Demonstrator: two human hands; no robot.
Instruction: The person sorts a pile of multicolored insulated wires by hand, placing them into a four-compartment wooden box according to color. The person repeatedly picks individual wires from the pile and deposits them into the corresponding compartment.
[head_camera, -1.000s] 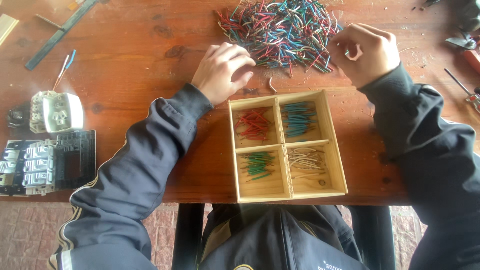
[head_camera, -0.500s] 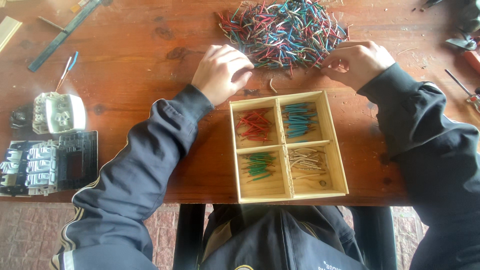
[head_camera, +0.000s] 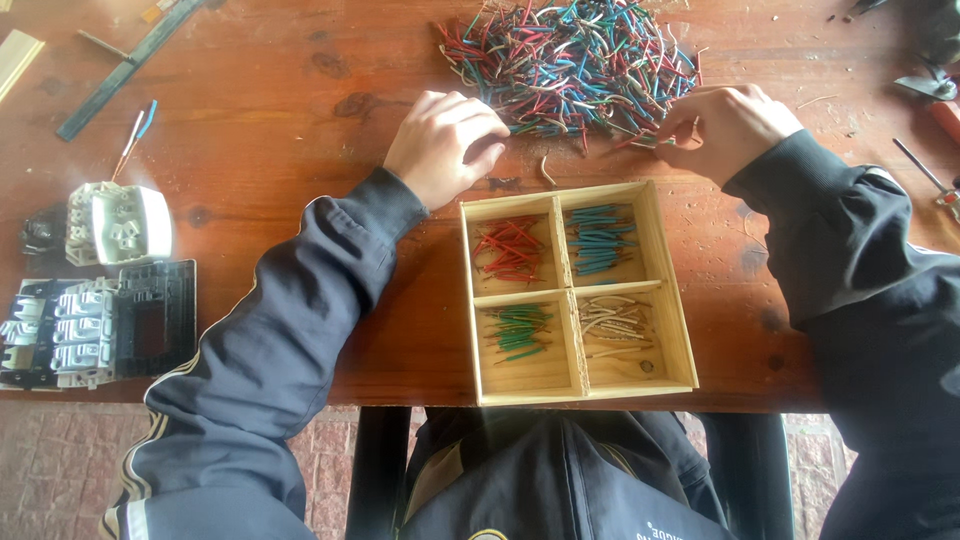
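Sorting step, judged. Right hand (head_camera: 728, 128) pinches wire piece at lower right edge of mixed wire pile (head_camera: 575, 60), top centre. Left hand (head_camera: 447, 145) loosely curled, empty, at pile's lower left. Four-compartment wooden tray (head_camera: 668, 312) below; next move needs matching colour compartment.

Reddish-brown table (head_camera: 250, 90), pale wooden tray (head_camera: 577, 290) with red, blue, green, white wires, multicoloured wire pile (head_camera: 575, 60), dark sleeves (head_camera: 290, 330), white-and-black breakers (head_camera: 60, 330)

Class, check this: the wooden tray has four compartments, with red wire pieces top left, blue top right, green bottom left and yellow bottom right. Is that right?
Not quite. In the head view, the wooden tray holds whitish-beige wire pieces bottom right, not yellow. The rest stands.
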